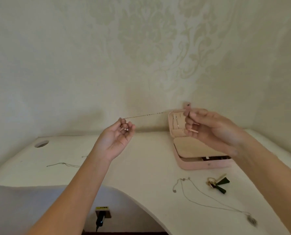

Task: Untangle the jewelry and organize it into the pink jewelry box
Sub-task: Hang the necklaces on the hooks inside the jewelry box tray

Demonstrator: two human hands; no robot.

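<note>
Risk: chain (144, 115) is pulled near-taut in the air betw. both hands; a harder tug could snap a link or clasp, since it looks v. thin. If either pinch slips, it may drop onto the bench (141, 158) and knot up again, or catch on the box (192, 165) lid. Left hand (117, 134): palm up, fingers curled in, tips pinching the chain's left end. Two small pearl-like beads (125, 129) sit by the fingers. Right hand (209, 131): fingers curled, pinching the other end just in front of the upright lid. Exact grip is hard to read. Box is open, at the right rear of the bench. Chain not in it yet. Necklace (200, 195) and green tassel piece (217, 184) lie loose in front of the box.
</note>
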